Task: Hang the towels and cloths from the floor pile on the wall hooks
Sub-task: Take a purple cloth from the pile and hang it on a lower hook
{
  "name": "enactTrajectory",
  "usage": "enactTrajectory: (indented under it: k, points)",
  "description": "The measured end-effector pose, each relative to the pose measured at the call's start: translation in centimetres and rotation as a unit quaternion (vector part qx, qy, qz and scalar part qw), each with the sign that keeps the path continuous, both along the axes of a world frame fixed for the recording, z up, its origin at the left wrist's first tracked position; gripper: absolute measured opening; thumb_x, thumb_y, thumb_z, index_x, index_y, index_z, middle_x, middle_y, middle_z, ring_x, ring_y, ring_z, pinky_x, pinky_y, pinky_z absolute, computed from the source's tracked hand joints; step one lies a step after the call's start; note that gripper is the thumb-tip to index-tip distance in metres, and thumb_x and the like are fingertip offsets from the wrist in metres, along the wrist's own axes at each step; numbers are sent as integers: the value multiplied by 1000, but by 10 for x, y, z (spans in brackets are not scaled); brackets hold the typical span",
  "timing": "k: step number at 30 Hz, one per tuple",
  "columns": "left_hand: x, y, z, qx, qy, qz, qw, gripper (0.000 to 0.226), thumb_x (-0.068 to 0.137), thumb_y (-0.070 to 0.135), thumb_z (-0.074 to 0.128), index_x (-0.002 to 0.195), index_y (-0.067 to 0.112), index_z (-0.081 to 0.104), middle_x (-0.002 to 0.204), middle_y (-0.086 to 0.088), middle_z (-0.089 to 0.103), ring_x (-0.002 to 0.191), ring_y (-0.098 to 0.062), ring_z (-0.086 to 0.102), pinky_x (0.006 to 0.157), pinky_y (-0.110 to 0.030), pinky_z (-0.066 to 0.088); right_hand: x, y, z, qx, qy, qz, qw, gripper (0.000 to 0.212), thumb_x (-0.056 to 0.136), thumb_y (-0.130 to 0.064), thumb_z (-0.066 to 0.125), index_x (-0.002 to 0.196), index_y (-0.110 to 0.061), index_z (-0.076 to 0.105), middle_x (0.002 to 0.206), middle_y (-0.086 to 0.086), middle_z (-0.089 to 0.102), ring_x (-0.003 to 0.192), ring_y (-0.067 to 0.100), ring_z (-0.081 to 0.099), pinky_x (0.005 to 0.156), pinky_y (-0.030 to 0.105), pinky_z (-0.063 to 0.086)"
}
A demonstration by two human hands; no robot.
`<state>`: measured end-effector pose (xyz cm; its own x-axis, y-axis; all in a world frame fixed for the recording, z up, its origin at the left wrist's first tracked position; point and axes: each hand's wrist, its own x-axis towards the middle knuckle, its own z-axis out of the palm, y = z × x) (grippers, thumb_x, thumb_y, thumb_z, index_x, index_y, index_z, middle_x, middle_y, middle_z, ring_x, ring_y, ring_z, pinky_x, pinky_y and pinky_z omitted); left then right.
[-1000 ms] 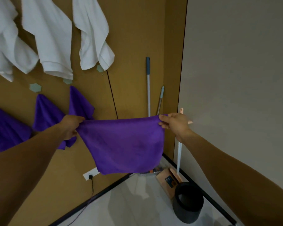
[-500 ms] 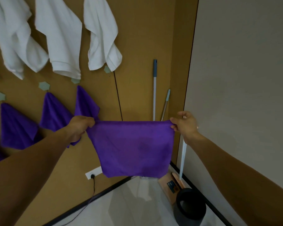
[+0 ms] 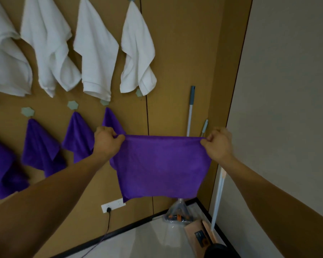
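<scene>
A purple cloth (image 3: 160, 168) hangs stretched flat between my hands in front of the brown wall. My left hand (image 3: 105, 142) pinches its upper left corner and my right hand (image 3: 217, 144) pinches its upper right corner. Several white towels (image 3: 97, 53) hang in an upper row on the wall. Below them several purple cloths (image 3: 39, 148) hang from pale hexagonal hooks (image 3: 73, 105). One hexagonal hook (image 3: 139, 92) shows below the rightmost white towel with nothing hanging from it. The floor pile is out of view.
Two mop or broom handles (image 3: 191, 108) lean in the corner beside a pale wall (image 3: 287, 108). A wall socket (image 3: 113, 205) with a plugged cable sits low on the wall. A dustpan (image 3: 199, 234) and a dark bin (image 3: 218, 250) stand on the floor at the bottom right.
The view has tilted up and to the left, so more of the towel rows shows. Both hands keep the cloth stretched, and it has moved slightly up and right.
</scene>
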<state>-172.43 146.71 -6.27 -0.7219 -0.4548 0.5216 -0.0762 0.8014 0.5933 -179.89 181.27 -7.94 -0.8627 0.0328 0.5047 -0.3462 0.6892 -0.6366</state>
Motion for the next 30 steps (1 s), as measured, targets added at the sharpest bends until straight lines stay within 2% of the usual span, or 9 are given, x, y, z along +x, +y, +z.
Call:
enactTrajectory:
  k: [5,9,12,15,18,20,24,28,30]
  points:
    - [-4,20,16,229,115,18,967,10,79,21,65,74,16,58,75,7,65,72,-13,61,58,-22,44,-12,-12,20,-141,-15,64,988,28,83,-7,63,66,-17,42,67,0,53,57,8,45,48,22,39]
    - [-13,25,21,285,164,10,944,18,82,12,59,69,20,48,70,0,61,64,-14,54,53,-24,43,-24,-25,31,-166,-15,81,983,21,85,4,55,92,-16,53,80,-10,53,68,1,49,57,1,37]
    - [-29,24,19,325,167,-33,930,23,83,3,48,71,22,51,75,-4,63,67,-15,54,57,-24,44,-38,-40,34,-169,-36,76,982,30,86,7,42,93,-12,63,92,-1,64,85,12,58,76,19,47]
    - [-50,16,17,364,152,-70,916,30,83,-1,42,71,23,56,78,-7,64,69,-17,55,63,-32,47,-54,-55,38,-182,-73,106,975,24,89,-7,45,84,-11,69,87,0,68,87,18,62,78,33,49]
    - [-73,9,18,331,100,-143,927,26,82,6,47,68,22,60,60,7,61,59,-8,55,54,-18,46,-70,-71,36,-92,-117,195,970,23,85,-46,65,91,-25,68,90,-8,66,87,12,63,74,26,48]
    - [-86,1,19,286,37,-195,937,14,76,31,55,66,24,63,58,11,61,59,-4,57,53,-11,44,-82,-81,36,-55,-162,238,956,46,63,-65,77,97,-35,68,94,-13,67,87,4,64,75,23,52]
    - [-113,-21,17,139,-144,-292,935,48,57,69,75,86,31,71,78,12,69,73,-2,66,58,-9,46,-118,-105,32,-30,-142,234,961,42,74,-50,76,89,-11,73,89,9,72,86,24,68,81,42,55]
    - [-147,-35,18,78,-184,-323,925,21,80,50,70,65,35,72,63,11,67,60,-2,62,56,-13,44,-148,-134,27,-13,-98,235,967,35,89,-37,67,84,-2,64,88,15,65,84,29,62,77,40,49]
    - [-164,-42,16,106,-151,-321,929,33,88,41,64,57,32,70,55,11,64,52,0,58,52,-13,44,-165,-147,23,-20,-102,233,967,28,92,-30,63,87,-2,60,91,10,64,85,24,59,78,35,47]
